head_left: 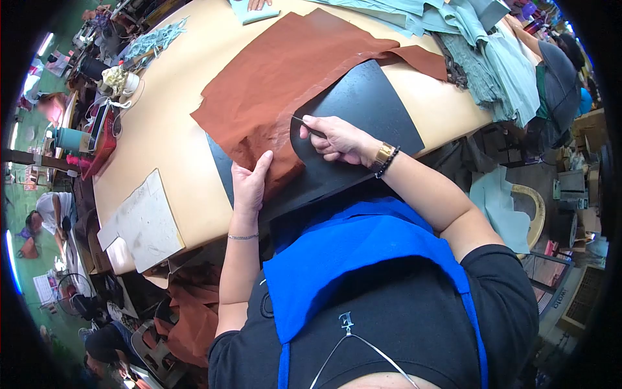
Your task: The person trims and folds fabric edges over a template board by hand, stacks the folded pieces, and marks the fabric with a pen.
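While the left hand (249, 185) pinches brown cloth (291, 61), the right hand (343, 139), fingers clamping a tool (315, 131), seemingly works the cloth's edge (317, 89), next needing steadiness.

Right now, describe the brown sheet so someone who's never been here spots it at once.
On the cream table, find the black board at the edge nearest the wearer. A large reddish-brown sheet lies partly over it, its near end held by the left hand. Unlike the brown cloth off the table, this one is spread on top.
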Action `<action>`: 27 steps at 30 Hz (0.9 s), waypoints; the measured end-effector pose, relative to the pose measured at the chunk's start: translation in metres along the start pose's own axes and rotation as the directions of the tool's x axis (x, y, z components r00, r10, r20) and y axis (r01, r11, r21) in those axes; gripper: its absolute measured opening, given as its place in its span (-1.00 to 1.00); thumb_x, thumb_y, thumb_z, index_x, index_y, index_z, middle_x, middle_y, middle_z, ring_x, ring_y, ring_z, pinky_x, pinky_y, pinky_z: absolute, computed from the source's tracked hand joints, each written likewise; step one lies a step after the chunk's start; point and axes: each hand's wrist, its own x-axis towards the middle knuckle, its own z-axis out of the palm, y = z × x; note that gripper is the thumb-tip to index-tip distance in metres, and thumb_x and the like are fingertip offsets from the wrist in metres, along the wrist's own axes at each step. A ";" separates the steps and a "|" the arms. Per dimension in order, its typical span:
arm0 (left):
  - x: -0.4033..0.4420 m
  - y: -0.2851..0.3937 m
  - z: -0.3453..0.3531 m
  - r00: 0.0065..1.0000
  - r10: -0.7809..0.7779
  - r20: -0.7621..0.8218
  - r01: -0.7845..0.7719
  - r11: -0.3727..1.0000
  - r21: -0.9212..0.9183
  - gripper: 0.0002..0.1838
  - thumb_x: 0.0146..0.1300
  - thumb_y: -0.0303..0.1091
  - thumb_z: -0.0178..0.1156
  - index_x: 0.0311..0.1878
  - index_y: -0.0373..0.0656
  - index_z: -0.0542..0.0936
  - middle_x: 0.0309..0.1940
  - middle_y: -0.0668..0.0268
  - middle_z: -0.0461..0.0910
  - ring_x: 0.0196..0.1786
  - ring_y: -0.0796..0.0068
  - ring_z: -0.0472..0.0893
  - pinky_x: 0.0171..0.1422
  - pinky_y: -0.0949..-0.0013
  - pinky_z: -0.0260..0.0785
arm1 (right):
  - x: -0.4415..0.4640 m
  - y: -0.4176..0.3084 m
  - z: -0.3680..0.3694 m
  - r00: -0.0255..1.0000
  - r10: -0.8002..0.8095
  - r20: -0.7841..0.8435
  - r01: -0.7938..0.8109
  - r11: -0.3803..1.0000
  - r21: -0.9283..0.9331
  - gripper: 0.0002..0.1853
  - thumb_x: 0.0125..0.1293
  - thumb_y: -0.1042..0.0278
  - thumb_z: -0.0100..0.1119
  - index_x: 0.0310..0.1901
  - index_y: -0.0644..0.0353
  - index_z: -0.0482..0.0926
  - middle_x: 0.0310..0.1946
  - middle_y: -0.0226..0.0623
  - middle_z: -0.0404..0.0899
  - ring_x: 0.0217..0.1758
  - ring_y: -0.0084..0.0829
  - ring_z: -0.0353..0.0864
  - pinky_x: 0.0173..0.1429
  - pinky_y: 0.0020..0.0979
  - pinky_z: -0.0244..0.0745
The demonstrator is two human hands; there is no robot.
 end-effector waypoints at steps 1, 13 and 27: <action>0.000 -0.001 0.001 1.000 0.009 -0.019 -0.009 1.000 -0.005 -0.58 0.30 -0.58 0.26 0.22 -0.31 0.49 0.10 0.23 0.61 0.09 0.48 0.61 0.22 0.40 0.46 | -0.001 -0.001 0.000 1.000 0.010 -0.002 -0.010 1.000 0.003 -0.59 0.58 -0.08 -0.16 -0.14 0.14 0.45 -0.64 -0.64 0.11 -0.65 -0.73 -0.03 -0.60 -0.60 -0.06; 0.001 -0.003 -0.004 1.000 -0.018 -0.009 0.018 0.997 0.074 -0.54 0.30 -0.56 0.26 0.26 -0.32 0.44 0.15 0.19 0.57 0.15 0.44 0.58 0.28 0.37 0.42 | 0.000 0.000 -0.003 0.999 0.035 0.021 -0.035 0.999 0.006 -0.57 0.58 -0.10 -0.19 -0.12 0.12 0.46 -0.66 -0.63 0.13 -0.69 -0.75 -0.02 -0.64 -0.64 -0.04; 0.006 0.095 -0.042 0.908 0.417 0.035 -0.271 0.523 0.808 -0.72 0.22 -0.31 0.42 -0.45 -0.24 0.54 -0.56 0.43 0.51 -0.45 0.62 0.43 -0.34 0.48 0.28 | -0.051 -0.053 -0.197 0.361 -0.912 -0.193 -0.241 0.108 -0.964 -0.40 0.07 -0.03 0.49 0.02 0.16 0.48 -0.17 -0.21 0.57 -0.11 -0.19 0.66 -0.02 -0.21 0.57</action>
